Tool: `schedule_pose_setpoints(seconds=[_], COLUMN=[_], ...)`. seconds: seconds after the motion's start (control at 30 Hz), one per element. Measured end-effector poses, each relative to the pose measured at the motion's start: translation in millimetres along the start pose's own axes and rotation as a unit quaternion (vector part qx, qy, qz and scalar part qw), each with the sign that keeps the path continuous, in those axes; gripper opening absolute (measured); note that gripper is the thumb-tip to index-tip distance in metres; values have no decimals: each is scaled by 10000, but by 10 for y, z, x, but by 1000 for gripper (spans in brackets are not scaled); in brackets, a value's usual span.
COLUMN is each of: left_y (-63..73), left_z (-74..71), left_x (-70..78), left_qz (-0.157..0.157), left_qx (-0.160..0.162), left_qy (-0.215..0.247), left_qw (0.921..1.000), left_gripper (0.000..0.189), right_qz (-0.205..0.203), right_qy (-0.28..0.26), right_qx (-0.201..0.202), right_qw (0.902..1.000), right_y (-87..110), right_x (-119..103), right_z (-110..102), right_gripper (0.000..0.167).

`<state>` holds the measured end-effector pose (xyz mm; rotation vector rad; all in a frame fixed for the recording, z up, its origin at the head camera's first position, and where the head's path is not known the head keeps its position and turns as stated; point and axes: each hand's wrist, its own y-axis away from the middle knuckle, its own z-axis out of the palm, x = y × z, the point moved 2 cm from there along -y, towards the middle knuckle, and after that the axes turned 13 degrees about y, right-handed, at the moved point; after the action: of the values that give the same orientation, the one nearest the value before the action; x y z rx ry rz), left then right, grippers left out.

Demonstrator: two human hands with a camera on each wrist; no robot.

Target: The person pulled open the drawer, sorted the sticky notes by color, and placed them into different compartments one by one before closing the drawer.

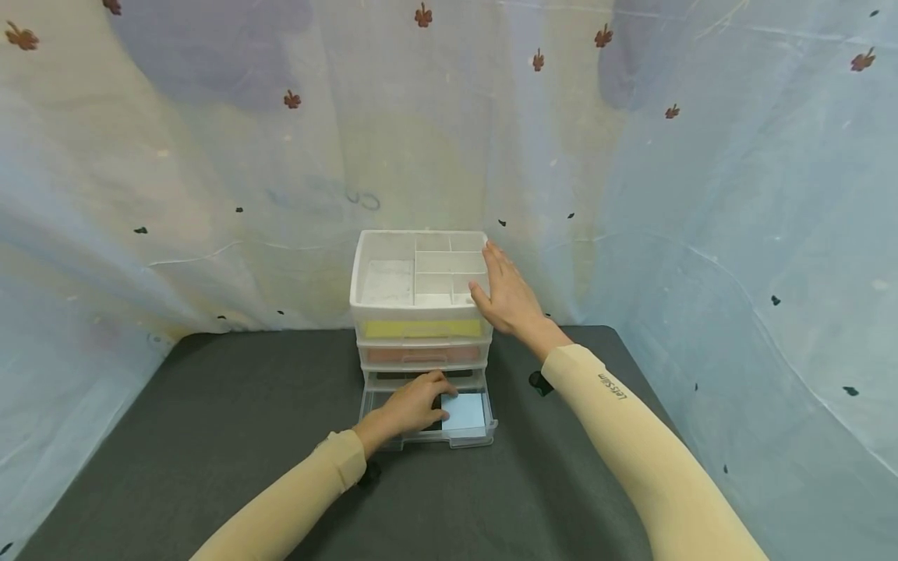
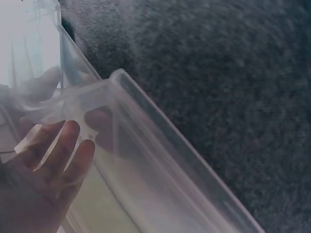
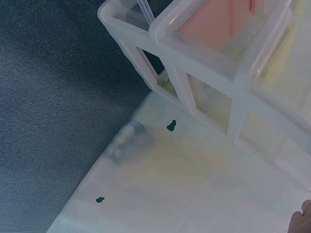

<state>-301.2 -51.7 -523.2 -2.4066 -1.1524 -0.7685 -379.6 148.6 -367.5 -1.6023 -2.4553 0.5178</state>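
Observation:
A white plastic drawer organizer (image 1: 386,307) stands at the back of the table, with its clear bottom drawer (image 1: 471,442) pulled out toward me. Flat in that drawer's right part lies a light blue paper pad (image 1: 466,413). My left hand (image 1: 408,405) reaches over the drawer from the left, thumb and fingertips at the pad's left edge. Through the drawer's clear wall (image 2: 165,141) in the left wrist view, its fingers show spread and slightly bent. My right hand (image 1: 510,300) rests against the organizer's top right edge, fingers straight; only fingertips (image 3: 302,221) show in the right wrist view.
Above the pulled-out drawer, one drawer holds something pink (image 1: 424,355) and the upper one something yellow (image 1: 423,329). The organizer's top is a divided tray (image 1: 414,290). A dark grey cloth (image 1: 266,436) covers the table, and a patterned curtain (image 1: 435,156) hangs behind.

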Motion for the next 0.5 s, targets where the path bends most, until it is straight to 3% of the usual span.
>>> schedule_pose_setpoints(seconds=[0.5], left_y=[30], left_z=[15], left_x=[-15], left_qz=[-227], left_qx=[-203], left_qy=[-1], left_qw=[9995], left_gripper=[35], right_qz=[14], right_qy=[-73], right_qx=[-77], right_qw=[9999], right_y=[19], right_x=[0], right_z=[-18], right_gripper=[77])
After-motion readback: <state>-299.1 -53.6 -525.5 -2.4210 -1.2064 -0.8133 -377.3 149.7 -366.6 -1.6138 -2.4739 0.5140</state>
